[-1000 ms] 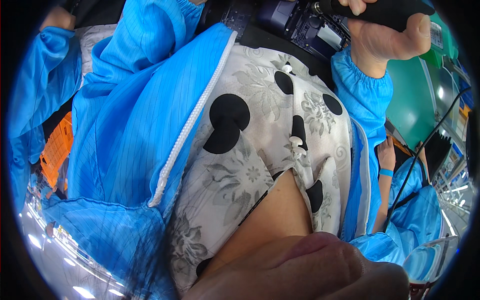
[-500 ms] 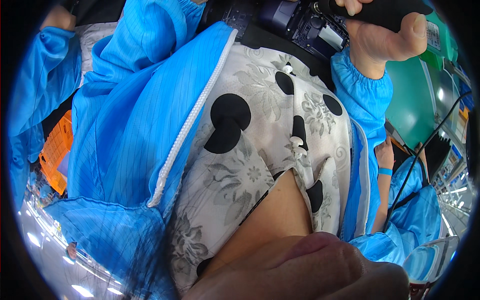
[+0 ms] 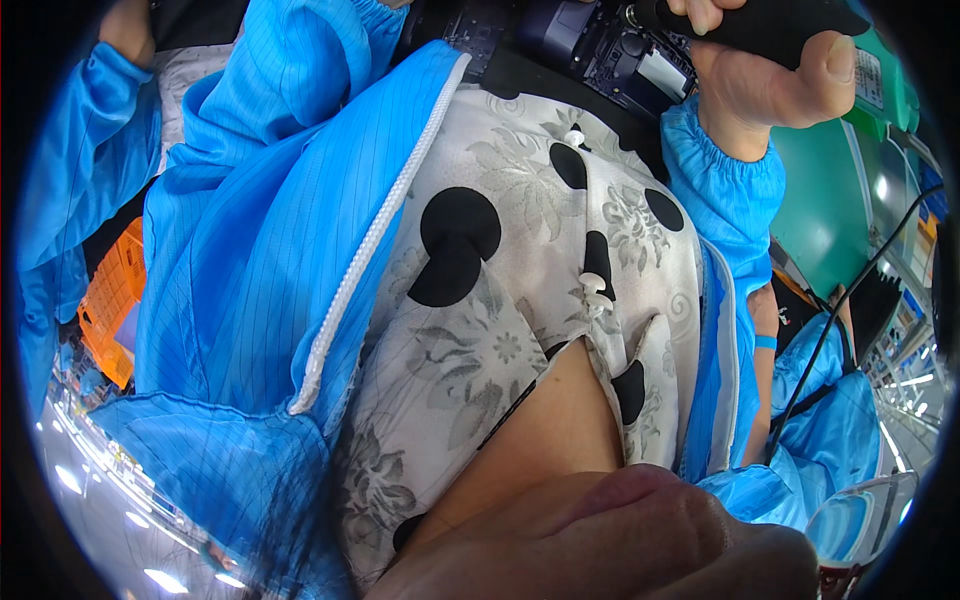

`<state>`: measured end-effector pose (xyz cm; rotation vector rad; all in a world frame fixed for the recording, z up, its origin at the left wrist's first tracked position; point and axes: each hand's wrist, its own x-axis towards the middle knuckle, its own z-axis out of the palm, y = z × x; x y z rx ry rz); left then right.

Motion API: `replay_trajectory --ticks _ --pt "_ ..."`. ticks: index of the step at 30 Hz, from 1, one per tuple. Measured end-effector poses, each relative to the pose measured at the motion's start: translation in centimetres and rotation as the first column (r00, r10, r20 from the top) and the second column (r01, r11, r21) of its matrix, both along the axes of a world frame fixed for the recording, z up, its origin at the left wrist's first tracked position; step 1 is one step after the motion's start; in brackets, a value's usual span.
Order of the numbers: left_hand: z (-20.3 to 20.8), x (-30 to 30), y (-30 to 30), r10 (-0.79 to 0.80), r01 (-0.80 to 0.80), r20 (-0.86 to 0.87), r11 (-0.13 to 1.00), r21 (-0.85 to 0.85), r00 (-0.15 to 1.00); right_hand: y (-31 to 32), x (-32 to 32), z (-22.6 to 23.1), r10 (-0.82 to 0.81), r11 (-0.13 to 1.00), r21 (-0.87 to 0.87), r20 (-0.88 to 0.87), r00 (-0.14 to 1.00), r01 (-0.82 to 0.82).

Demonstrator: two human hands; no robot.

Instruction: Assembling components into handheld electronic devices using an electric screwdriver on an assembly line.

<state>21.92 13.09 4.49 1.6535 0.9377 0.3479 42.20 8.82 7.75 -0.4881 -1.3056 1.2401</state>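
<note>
Item, held: our right hand (image 3: 770,85), at the upper right rim, stays clenched around a black elongated handle-shaped tool (image 3: 760,18), thumb pressed along its underside, directly above a dark blue and black device with a pale panel (image 3: 610,50); our left hand (image 3: 128,28) shows only as a sliver at the upper left edge, so we cannot tell whether it is wide, narrow or holding anything. Item, change: against the earlier frames almost nothing differs; the grip, the open blue zip-front smock (image 3: 260,260) and the white blouse with black dots (image 3: 520,290) sit as before, so we judge the work paused in a steady hold.
</note>
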Motion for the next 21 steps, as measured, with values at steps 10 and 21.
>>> replay_trajectory --ticks 10,21 --pt "-0.3 0.2 -0.4 0.015 -0.014 0.008 0.999 -0.045 1.0 1.9 0.1 -4.2 0.281 0.96 -0.003 -0.067 0.957 -0.281" --pt "0.2 1.6 0.3 -0.019 0.02 -0.013 0.996 0.084 1.0 2.6 3.1 -1.0 0.258 0.966 0.043 -0.048 0.965 -0.256"
